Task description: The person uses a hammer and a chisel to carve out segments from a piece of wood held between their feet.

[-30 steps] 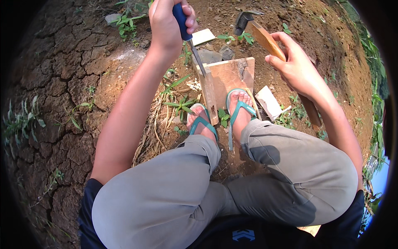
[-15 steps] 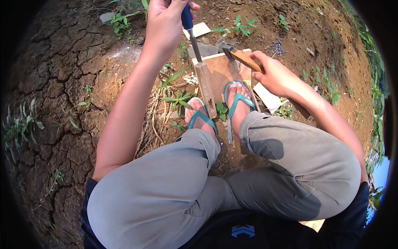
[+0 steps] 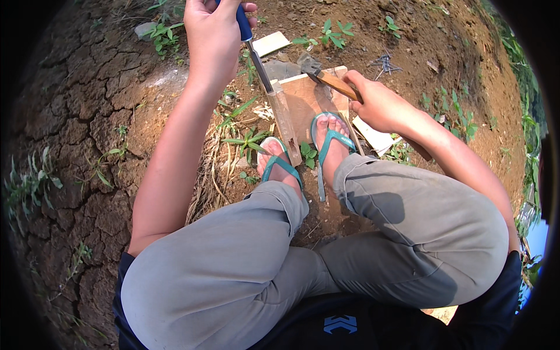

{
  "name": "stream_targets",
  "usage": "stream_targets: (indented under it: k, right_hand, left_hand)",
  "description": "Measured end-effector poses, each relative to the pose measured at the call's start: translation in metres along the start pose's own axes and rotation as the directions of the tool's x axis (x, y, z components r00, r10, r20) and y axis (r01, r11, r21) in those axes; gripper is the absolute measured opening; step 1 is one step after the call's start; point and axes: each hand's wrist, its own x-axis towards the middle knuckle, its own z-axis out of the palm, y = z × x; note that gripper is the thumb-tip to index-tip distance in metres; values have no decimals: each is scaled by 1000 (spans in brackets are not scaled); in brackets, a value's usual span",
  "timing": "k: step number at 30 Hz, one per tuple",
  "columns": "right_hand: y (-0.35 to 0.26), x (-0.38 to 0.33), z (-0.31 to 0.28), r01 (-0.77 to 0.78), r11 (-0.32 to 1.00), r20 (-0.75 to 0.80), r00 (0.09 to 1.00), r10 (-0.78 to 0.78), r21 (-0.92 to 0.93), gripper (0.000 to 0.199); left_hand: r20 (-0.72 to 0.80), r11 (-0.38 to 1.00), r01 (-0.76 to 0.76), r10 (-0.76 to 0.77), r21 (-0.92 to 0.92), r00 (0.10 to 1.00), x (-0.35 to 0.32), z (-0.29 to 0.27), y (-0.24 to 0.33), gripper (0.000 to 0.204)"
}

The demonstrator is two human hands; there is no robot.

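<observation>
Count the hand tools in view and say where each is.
2: the blue-handled chisel in the left grip, its tip by the upper end of the narrow wood strip, and the wooden-handled hammer in the right grip. No others show; some could be hidden.

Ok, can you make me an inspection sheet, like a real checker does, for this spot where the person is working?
Surface: bare brown ground, cracked on the left.
Job's things: a blue-handled chisel, tip at the far end of a narrow wood piece; a wooden-handled hammer, head near the far edge of a flat board.
Clutter: a pile of what look like nails; pale wood offcuts beyond and right of the board.
Hands: left hand grips the chisel; right hand grips the hammer's handle.
Cables: nothing seen.
Surroundings: green plants; feet in teal sandals close to the wood.
</observation>
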Motion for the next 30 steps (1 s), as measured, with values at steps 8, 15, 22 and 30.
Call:
stream_targets:
  k: [8,15,22,30]
  right_hand:
    - [1,1,1,-7,1000,12,1000,7,5,45]
    - [11,5,6,-5,1000,6,1000,5,-4,46]
    - [3,2,2,-36,999,29,999,35,15,46]
    - [9,5,3,-36,999,25,999,35,18,47]
  left_hand:
    - [16,999,-24,25,-43,1000,4,-8,-11,20]
    - [108,999,20,-24,35,994,11,1,-16,24]
    - [101,991,32,-45,131,994,30,-1,-36,23]
    - [51,998,17,-20,66,998,32,5,-52,21]
